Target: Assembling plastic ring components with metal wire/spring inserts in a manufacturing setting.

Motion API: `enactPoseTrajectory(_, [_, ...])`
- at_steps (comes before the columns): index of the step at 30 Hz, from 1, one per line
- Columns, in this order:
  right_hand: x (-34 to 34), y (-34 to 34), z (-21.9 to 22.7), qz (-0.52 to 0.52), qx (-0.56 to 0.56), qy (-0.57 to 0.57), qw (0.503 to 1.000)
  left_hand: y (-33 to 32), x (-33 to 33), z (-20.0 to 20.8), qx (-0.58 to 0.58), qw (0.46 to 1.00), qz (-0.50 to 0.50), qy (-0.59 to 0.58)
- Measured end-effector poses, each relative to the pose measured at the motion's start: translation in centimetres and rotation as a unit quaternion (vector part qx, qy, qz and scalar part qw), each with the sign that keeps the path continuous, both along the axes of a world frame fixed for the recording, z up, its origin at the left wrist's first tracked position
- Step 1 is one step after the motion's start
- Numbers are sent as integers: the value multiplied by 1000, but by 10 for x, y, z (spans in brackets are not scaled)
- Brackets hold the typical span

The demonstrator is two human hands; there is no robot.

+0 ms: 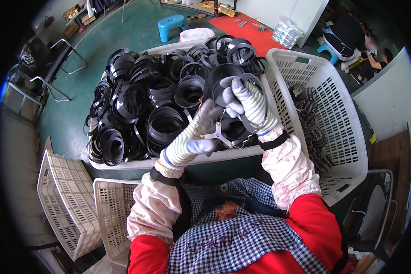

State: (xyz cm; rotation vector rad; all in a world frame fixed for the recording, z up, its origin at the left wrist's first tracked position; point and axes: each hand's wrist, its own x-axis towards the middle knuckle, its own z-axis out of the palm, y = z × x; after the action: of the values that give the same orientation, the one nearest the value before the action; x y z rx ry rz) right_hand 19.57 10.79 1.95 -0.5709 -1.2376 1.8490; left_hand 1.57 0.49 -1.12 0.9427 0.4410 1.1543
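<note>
Both my hands wear striped knit gloves with grey fingertips. My left hand [189, 137] holds a silver three-armed metal bracket [218, 131], its thumb below and its fingers above. Thin wire-like ends stick out from the bracket's arms. My right hand [252, 104] is closed round a black band [246, 122], close to the bracket; its fingertips partly hide the grip. Under and beyond both hands lies a heap of glossy black rings [163, 126], piled on a pale tray-like table [205, 160].
To the right, a white slatted crate [338, 123] holds many dark metal parts [306, 114]. White crates [66, 201] stand at the lower left. A blue stool [171, 26] and a red mat [242, 32] lie beyond the table. Another person [345, 34] sits at the far right.
</note>
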Motion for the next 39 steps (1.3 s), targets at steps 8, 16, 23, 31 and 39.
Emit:
enactPoseTrajectory(8, [34, 28, 5, -56, -14, 161, 985, 1, 1, 10, -30, 990, 124, 60])
enactPoseTrajectory(16, [6, -20, 21, -32, 60, 30, 997, 8, -14, 4, -6, 956, 290, 43])
enactPoseTrajectory(23, [-1, -15, 8, -44, 15, 68, 997, 11, -21, -4, 24, 947, 316, 54])
enactPoseTrajectory(31, [4, -12, 16, -107, 58, 21, 992, 0, -8, 11, 53, 973, 203, 91])
enactPoseTrajectory(39, [17, 3, 1, -107, 44, 7, 993, 0, -9, 17, 59, 958, 229, 160])
